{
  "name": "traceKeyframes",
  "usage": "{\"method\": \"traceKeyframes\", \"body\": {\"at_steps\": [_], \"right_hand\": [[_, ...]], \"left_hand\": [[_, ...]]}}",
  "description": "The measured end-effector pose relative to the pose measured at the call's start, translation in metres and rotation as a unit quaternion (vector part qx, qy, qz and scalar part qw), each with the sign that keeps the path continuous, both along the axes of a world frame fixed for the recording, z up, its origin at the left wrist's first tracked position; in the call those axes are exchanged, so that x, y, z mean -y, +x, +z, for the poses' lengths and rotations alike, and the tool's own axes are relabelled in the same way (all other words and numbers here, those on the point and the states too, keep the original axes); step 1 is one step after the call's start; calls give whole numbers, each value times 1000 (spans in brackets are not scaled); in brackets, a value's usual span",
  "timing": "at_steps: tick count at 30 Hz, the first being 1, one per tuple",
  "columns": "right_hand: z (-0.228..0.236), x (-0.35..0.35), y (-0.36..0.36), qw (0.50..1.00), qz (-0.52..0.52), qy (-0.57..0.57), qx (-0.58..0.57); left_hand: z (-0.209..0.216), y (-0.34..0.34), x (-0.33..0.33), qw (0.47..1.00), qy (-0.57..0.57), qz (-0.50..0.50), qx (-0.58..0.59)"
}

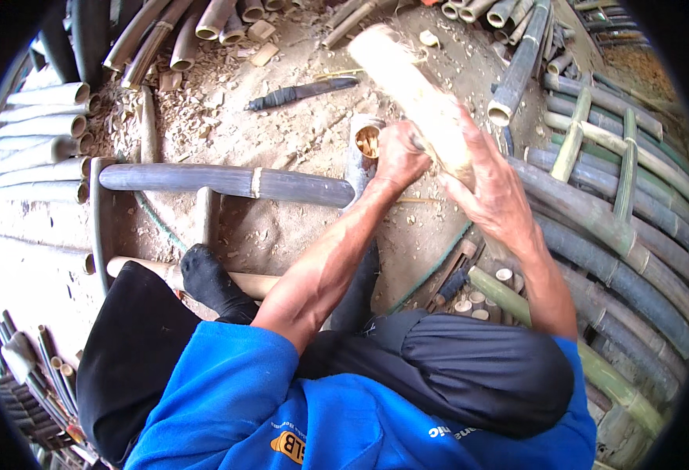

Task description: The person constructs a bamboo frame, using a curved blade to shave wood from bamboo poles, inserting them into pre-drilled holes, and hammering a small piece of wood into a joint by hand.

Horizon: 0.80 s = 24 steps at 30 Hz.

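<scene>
My right hand (489,184) holds the near end of a thick pale piece (407,86), its fingers along one side and the thumb on the other. The piece is overexposed, with loose fibres at its far end; I cannot tell whether it is wood or bamboo. Close beside its near end, my left hand (401,159) is closed in a fist, on something largely hidden. Just left of that fist stands an open bamboo tube (366,135) with pale chips inside. A dark bamboo pole (227,181) runs leftward from this tube.
A knife-like tool with a dark wrapped handle (274,98) lies on the ground beyond the pole. Wood chips (195,110) litter the ground. Cut bamboo tubes (43,141) are stacked at left, and long bamboo poles (619,274) fill the right. My sock-covered foot (213,278) rests by a lower pole.
</scene>
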State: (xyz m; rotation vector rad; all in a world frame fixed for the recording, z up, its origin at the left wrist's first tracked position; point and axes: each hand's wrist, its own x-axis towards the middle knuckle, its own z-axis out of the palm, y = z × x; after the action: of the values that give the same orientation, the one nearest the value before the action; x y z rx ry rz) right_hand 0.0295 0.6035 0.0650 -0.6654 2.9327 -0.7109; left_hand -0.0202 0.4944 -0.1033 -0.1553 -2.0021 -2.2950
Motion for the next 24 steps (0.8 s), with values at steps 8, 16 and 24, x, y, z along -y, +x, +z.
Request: {"method": "traceKeyframes", "body": {"at_steps": [8, 16, 24], "right_hand": [[25, 11, -13, 991, -54, -121, 32], [-5, 26, -17, 1000, -15, 11, 22], [-11, 21, -6, 990, -58, -123, -47]], "left_hand": [[9, -22, 25, 984, 150, 2, 94], [-1, -8, 21, 994, 13, 108, 15], [6, -7, 29, 995, -96, -30, 12]]}}
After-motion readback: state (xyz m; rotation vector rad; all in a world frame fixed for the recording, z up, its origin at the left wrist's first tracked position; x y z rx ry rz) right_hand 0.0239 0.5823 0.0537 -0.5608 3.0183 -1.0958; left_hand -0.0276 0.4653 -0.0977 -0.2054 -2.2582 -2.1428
